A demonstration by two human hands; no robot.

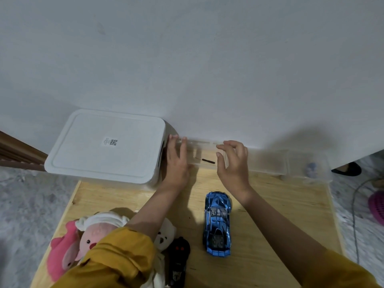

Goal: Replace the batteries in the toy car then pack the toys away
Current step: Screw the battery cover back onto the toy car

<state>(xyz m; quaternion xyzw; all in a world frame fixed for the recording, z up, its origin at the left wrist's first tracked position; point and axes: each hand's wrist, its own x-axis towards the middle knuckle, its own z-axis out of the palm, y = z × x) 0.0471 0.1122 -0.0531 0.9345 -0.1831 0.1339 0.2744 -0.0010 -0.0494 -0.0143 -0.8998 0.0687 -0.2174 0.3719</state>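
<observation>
While both of your arms reach forward over the wooden table (270, 215), your left hand (176, 163) lies flat with its fingers straight and close together, pressed against the near left end of a clear plastic container (268, 161) that sits along the wall. Your right hand (233, 163) hovers at the same container with its fingers spread and curled, thumb apart from the rest; whether it touches the plastic you cannot tell. Between your hands, inside the container, lies a small dark screwdriver (204, 160). Left of it stands a white lidded storage box (108, 146), just beside your left hand. Nearer to you, the blue toy car (218, 223) rests on its wheels on the table between your forearms. By your left sleeve (116, 260) lie a black remote control (178, 260) and a heap of plush toys (83, 240).
</observation>
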